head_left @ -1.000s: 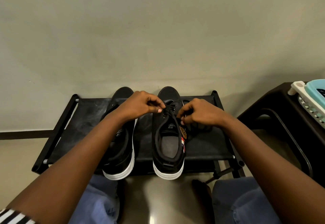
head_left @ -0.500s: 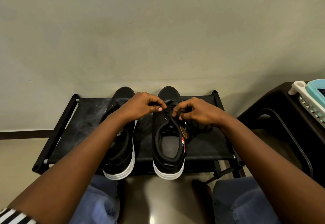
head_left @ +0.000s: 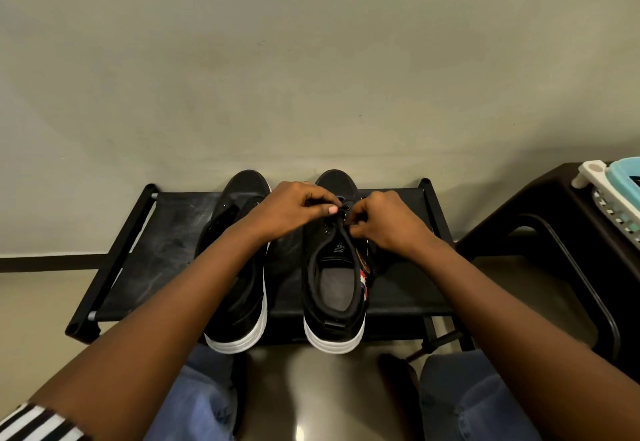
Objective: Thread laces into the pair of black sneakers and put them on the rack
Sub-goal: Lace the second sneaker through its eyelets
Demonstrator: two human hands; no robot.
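Two black sneakers with white soles stand side by side on a low black rack point(head_left: 162, 232), toes toward the wall. The left sneaker point(head_left: 239, 302) lies partly under my left forearm. My hands meet over the eyelets of the right sneaker point(head_left: 334, 298). My left hand point(head_left: 294, 210) pinches the black lace point(head_left: 341, 220) at the upper eyelets with curled fingers. From the other side my right hand point(head_left: 384, 222) pinches the same lace. Both hands cover most of the lacing.
A plain wall rises just behind the rack. To the right stands a dark plastic stool point(head_left: 554, 232), and a white and light blue basket point(head_left: 616, 191) sits on top. My knees in blue jeans point(head_left: 478, 402) are at the bottom, over a glossy floor.
Both hands have crept a little toward the toe of the right sneaker and come closer together. The sneakers and the rack have not moved.
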